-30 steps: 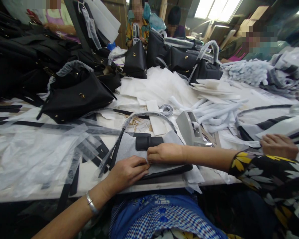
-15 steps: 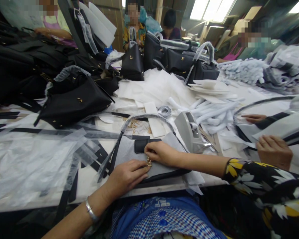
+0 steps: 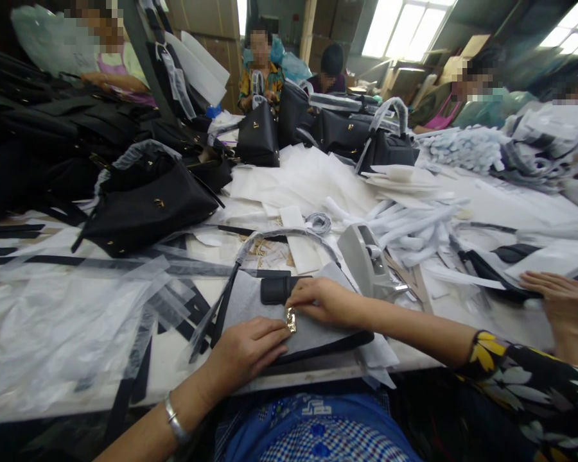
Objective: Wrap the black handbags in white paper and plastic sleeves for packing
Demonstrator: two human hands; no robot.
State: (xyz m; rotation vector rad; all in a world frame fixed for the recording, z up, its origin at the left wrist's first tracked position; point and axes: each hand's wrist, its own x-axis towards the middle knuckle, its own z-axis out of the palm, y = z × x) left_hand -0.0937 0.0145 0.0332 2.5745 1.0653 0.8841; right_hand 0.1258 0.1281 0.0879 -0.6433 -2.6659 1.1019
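At the near edge of the table, a black-edged handbag lies flat in front of the person, its broad face pale grey and its handle arching away toward the far side. A black flap sits across the upper part of that face. Just below it I can make out a shiny gold metal fitting, and both hands are on it. The right hand comes in from above with its fingers drawn together, seeming to pinch the fitting's upper end; the left hand lies along the grey face, fingertips against the lower end, though I can't tell whether they grip it.

By my reckoning, the work on this bag is partway along. Its handle already looks sleeved in clear film, so that much seems done. The gold fitting is what's in hand, and I'd judge this step unfinished; whether the piece is fastened I can't see. Over to the left, an upright black handbag with a gold emblem and film-wrapped handle seems further on.
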